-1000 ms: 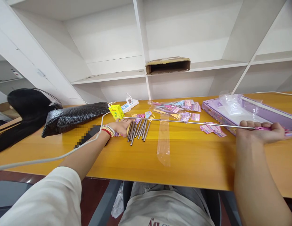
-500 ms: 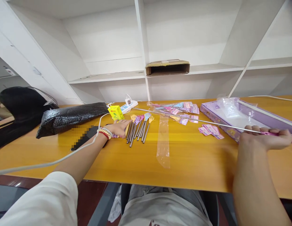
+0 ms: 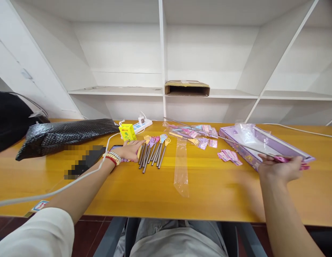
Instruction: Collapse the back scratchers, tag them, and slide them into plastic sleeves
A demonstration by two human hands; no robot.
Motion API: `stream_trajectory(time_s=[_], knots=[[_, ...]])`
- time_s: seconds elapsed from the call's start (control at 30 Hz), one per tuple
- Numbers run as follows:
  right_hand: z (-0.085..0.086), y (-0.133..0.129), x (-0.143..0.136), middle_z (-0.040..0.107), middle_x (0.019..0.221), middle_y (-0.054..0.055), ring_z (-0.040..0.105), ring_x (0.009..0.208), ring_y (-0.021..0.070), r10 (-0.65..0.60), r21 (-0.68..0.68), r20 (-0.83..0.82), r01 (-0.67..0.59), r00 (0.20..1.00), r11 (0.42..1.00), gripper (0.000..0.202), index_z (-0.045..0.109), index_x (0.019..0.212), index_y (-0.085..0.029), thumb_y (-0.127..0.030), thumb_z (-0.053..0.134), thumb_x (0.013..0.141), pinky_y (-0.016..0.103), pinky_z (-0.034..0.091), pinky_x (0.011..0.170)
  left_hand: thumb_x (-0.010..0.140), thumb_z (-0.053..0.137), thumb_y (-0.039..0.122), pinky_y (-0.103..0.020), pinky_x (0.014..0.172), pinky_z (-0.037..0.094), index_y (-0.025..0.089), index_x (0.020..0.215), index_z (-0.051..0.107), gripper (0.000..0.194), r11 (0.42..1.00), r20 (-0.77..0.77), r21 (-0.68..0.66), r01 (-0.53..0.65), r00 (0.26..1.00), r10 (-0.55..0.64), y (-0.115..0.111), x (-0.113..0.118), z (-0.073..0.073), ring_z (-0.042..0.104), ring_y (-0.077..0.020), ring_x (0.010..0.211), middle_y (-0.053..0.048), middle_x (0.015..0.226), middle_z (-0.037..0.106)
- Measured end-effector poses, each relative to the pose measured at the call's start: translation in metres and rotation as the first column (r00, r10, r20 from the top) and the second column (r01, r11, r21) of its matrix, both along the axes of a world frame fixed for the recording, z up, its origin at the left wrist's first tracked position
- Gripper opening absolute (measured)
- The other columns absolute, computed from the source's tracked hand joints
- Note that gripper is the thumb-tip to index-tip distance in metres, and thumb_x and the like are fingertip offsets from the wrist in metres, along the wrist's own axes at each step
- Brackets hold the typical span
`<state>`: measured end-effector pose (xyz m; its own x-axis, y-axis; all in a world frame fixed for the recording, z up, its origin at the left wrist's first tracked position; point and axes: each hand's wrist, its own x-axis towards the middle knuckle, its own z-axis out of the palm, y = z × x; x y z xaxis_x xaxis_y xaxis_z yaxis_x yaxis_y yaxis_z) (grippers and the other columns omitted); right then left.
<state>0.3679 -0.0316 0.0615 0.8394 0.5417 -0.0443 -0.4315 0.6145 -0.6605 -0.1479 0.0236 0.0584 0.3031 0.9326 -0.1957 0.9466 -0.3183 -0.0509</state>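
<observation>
My right hand [image 3: 280,167] is closed around the pink end of a telescopic back scratcher [image 3: 230,141]. Its thin metal rod is drawn out long and slants left over the purple box toward the back of the table. My left hand [image 3: 130,150] rests with curled fingers just left of a row of short back scratchers [image 3: 155,150]. These have metal rods and claw heads in yellow, purple, pink and blue. Bits of purple and yellow show at the left fingers, but what they hold is mostly hidden. A yellow carton [image 3: 127,132] stands right behind that hand.
A purple tray-like box [image 3: 238,151] holds clear plastic. Pink cards [image 3: 230,157], bagged back scratchers [image 3: 192,132] and a clear sleeve [image 3: 181,167] lie mid-table. Left are a black wrapped parcel [image 3: 72,134], a power strip [image 3: 143,125] and a white cable [image 3: 75,184].
My right hand has moved left in view with the extended back scratcher, whose rod now slants more steeply. The view has shifted; my left hand stays beside the row.
</observation>
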Motion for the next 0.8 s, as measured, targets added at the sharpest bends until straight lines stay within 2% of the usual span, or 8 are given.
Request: stream_trajectory(time_s=[0.1,0.23,0.33,0.43,0.53,0.6,0.7,0.8], knots=[[-0.014,0.006,-0.012,0.038,0.048,-0.008,0.044,0.042,0.0097,-0.021,0.048,0.101,0.016,0.995,0.999,0.018,0.034,0.065,-0.020,-0.027,0.042,0.079,0.033,0.052,0.045,0.050,0.058,0.031,-0.051,0.101,0.016,0.021,0.139,0.007,0.104,1.000,0.004,0.021,-0.011,1.000,0.011,-0.001,-0.002,-0.001,0.031,-0.0342,0.123,-0.015,0.132,0.038],[-0.031,-0.003,-0.023,0.046,0.052,-0.009,0.051,0.044,0.0102,0.081,0.035,0.332,-0.098,0.940,0.995,0.023,0.041,0.070,-0.020,-0.026,0.063,0.068,0.029,0.052,0.044,0.050,0.060,0.031,-0.049,0.100,0.017,0.019,0.139,0.000,0.108,0.999,0.038,0.033,-0.025,0.999,0.024,-0.004,-0.004,-0.001,0.034,-0.0346,0.121,-0.017,0.129,0.040],[-0.047,-0.026,-0.016,0.055,0.060,-0.007,0.057,0.049,0.0148,0.332,-0.113,0.504,-0.321,0.797,0.940,0.035,0.046,0.080,-0.022,-0.026,0.072,0.057,0.027,0.047,0.038,0.050,0.061,0.030,-0.050,0.100,0.016,0.018,0.139,-0.003,0.110,0.999,0.069,0.046,-0.027,0.997,0.024,-0.007,-0.006,0.000,0.034,-0.0352,0.122,-0.018,0.130,0.038],[-0.065,-0.051,0.004,0.058,0.062,-0.002,0.058,0.051,0.0170,0.599,-0.399,0.534,-0.447,0.596,0.800,0.044,0.048,0.087,-0.020,-0.028,0.076,0.054,0.027,0.045,0.040,0.050,0.062,0.030,-0.052,0.099,0.015,0.018,0.139,-0.002,0.111,0.998,0.110,0.052,-0.022,0.994,0.016,-0.007,-0.008,0.000,0.034,-0.0363,0.121,-0.019,0.130,0.037],[-0.080,-0.067,0.024,0.059,0.064,0.001,0.054,0.049,0.0138,0.741,-0.676,0.546,-0.317,0.390,0.665,0.038,0.050,0.086,-0.018,-0.034,0.073,0.059,0.027,0.045,0.045,0.050,0.063,0.028,-0.052,0.098,0.016,0.018,0.139,-0.001,0.111,0.999,0.140,0.050,-0.021,0.990,0.014,-0.006,-0.010,-0.002,0.036,-0.0372,0.118,-0.019,0.125,0.042],[-0.084,-0.072,0.032,0.061,0.070,0.003,0.055,0.053,0.0144,0.777,-0.770,0.603,-0.120,0.183,0.626,0.032,0.052,0.083,-0.018,-0.040,0.066,0.065,0.028,0.045,0.050,0.050,0.063,0.027,-0.053,0.098,0.016,0.018,0.140,0.001,0.110,0.998,0.156,0.052,-0.019,0.988,0.011,-0.005,-0.011,-0.003,0.037,-0.0376,0.118,-0.018,0.123,0.044],[-0.077,-0.070,0.030,0.063,0.078,0.006,0.058,0.067,0.0201,0.744,-0.709,0.649,0.228,-0.158,0.667,0.029,0.055,0.085,-0.019,-0.044,0.057,0.070,0.032,0.045,0.058,0.050,0.063,0.027,-0.054,0.098,0.016,0.020,0.140,0.005,0.108,0.999,0.178,0.047,-0.012,0.984,0.003,-0.004,-0.011,-0.005,0.036,-0.0387,0.118,-0.018,0.124,0.042],[-0.057,-0.065,0.003,0.063,0.090,0.010,0.058,0.085,0.0270,0.649,-0.497,0.648,0.424,-0.399,0.757,0.028,0.057,0.089,-0.020,-0.041,0.054,0.071,0.038,0.044,0.070,0.051,0.063,0.027,-0.055,0.097,0.017,0.020,0.140,0.006,0.106,0.999,0.191,0.038,-0.004,0.982,-0.003,-0.004,-0.012,-0.005,0.036,-0.0389,0.118,-0.018,0.126,0.041]])
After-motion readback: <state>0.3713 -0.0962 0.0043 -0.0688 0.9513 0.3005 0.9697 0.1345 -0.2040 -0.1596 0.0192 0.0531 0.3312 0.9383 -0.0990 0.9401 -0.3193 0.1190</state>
